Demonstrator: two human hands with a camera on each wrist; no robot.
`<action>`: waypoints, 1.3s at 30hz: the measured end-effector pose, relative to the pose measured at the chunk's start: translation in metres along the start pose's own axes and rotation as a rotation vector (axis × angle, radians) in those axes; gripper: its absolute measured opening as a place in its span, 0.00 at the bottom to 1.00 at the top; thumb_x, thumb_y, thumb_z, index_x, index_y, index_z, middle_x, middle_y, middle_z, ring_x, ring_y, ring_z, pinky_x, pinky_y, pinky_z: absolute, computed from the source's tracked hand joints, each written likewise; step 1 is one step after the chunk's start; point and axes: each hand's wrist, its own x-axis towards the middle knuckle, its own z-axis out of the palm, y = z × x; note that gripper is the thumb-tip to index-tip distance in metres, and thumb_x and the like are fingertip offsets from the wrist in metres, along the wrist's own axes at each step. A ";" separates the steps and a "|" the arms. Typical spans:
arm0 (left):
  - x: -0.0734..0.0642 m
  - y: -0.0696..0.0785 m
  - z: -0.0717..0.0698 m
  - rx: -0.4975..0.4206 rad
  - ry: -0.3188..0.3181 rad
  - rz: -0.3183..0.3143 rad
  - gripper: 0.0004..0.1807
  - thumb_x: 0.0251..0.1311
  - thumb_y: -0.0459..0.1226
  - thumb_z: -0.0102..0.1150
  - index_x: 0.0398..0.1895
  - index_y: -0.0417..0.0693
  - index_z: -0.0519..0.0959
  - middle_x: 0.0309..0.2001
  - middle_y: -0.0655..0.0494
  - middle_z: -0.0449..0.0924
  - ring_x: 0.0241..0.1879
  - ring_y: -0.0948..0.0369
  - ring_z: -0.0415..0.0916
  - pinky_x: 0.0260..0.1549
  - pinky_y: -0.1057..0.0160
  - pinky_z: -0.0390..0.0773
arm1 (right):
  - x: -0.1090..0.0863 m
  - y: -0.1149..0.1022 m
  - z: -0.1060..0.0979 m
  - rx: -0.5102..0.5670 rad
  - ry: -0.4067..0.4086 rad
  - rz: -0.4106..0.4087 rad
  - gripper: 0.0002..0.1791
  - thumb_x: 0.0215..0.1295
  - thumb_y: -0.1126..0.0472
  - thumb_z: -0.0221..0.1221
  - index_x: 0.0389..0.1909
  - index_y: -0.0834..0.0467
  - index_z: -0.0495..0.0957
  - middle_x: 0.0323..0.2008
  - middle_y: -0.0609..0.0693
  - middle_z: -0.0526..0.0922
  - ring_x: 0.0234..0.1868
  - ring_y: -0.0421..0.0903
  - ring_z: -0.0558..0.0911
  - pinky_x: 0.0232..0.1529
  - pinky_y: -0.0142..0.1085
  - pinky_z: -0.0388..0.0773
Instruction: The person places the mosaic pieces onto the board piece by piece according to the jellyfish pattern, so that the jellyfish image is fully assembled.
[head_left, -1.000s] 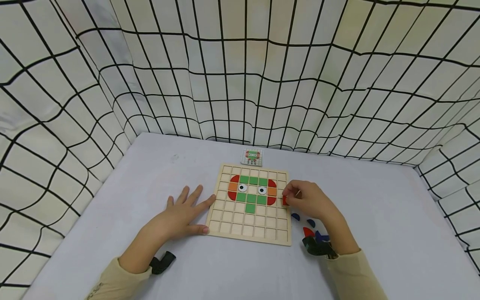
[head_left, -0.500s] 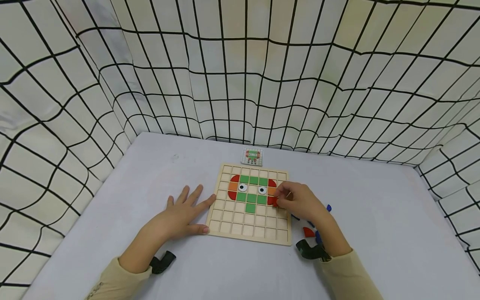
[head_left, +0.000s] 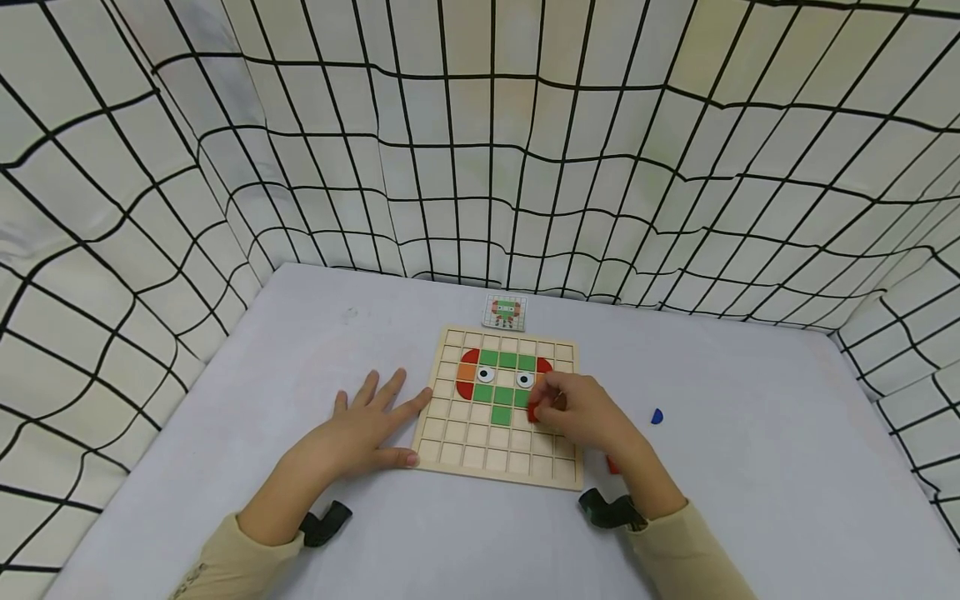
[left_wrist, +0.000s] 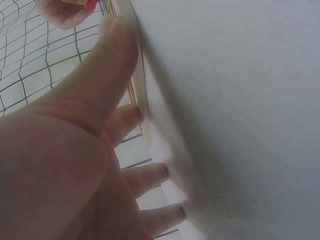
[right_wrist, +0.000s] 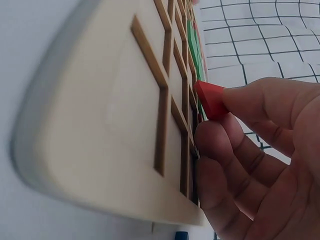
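A wooden grid board [head_left: 472,457] lies on the white table, bearing green, orange and red tiles and two eye tiles. My right hand [head_left: 577,404] pinches a small red tile [right_wrist: 210,100] between thumb and fingers, close over the board's right half, just below the green row. It covers the tiles on that side in the head view. At the board's left edge, my left hand [head_left: 367,429] lies with fingers spread, the thumb and index fingertips right at the edge. The left wrist view shows this thumb [left_wrist: 117,50] along the board's side.
Behind the board lies a small card [head_left: 505,312] printed with a similar coloured pattern. To the right are a blue piece [head_left: 657,416] and a red piece [head_left: 613,465] partly hidden by the right forearm. Black-lined netting [head_left: 465,175] walls the table's back and sides.
My right hand has moved left from the board's right edge with the red tile, now over the board's inner cells. The right forearm now hides most loose pieces. My left hand stays put.
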 end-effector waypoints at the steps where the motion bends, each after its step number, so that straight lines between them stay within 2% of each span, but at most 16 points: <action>1: 0.000 0.000 0.000 0.000 0.000 0.001 0.50 0.54 0.60 0.66 0.78 0.61 0.57 0.79 0.37 0.44 0.75 0.29 0.37 0.59 0.19 0.44 | 0.000 -0.001 0.000 -0.004 -0.001 0.001 0.06 0.61 0.65 0.60 0.35 0.50 0.80 0.27 0.43 0.78 0.30 0.42 0.76 0.32 0.34 0.73; 8: 0.001 -0.001 0.001 0.006 -0.002 0.000 0.50 0.54 0.61 0.66 0.79 0.62 0.57 0.79 0.38 0.43 0.75 0.30 0.37 0.59 0.19 0.44 | 0.000 -0.004 0.007 -0.006 -0.006 0.002 0.05 0.62 0.64 0.62 0.35 0.49 0.81 0.27 0.42 0.78 0.30 0.42 0.76 0.32 0.34 0.73; 14: 0.001 -0.001 0.001 0.002 0.002 0.004 0.50 0.54 0.60 0.66 0.78 0.61 0.57 0.79 0.37 0.44 0.75 0.29 0.37 0.59 0.19 0.44 | 0.001 -0.007 0.012 -0.052 0.014 -0.009 0.04 0.63 0.63 0.64 0.35 0.49 0.81 0.27 0.40 0.79 0.29 0.40 0.76 0.32 0.34 0.75; 20: -0.001 0.000 -0.001 0.001 -0.002 0.003 0.49 0.55 0.59 0.66 0.79 0.60 0.57 0.79 0.37 0.43 0.75 0.29 0.36 0.59 0.19 0.43 | 0.001 -0.009 0.015 -0.084 0.031 0.017 0.05 0.64 0.62 0.65 0.34 0.48 0.80 0.27 0.39 0.79 0.30 0.40 0.76 0.34 0.35 0.75; 39: -0.001 0.001 -0.002 -0.008 -0.005 0.006 0.49 0.55 0.59 0.65 0.79 0.60 0.57 0.79 0.37 0.43 0.75 0.29 0.37 0.59 0.19 0.44 | 0.000 -0.013 0.019 -0.129 0.005 0.057 0.03 0.63 0.59 0.67 0.36 0.47 0.84 0.27 0.39 0.78 0.30 0.40 0.75 0.34 0.36 0.74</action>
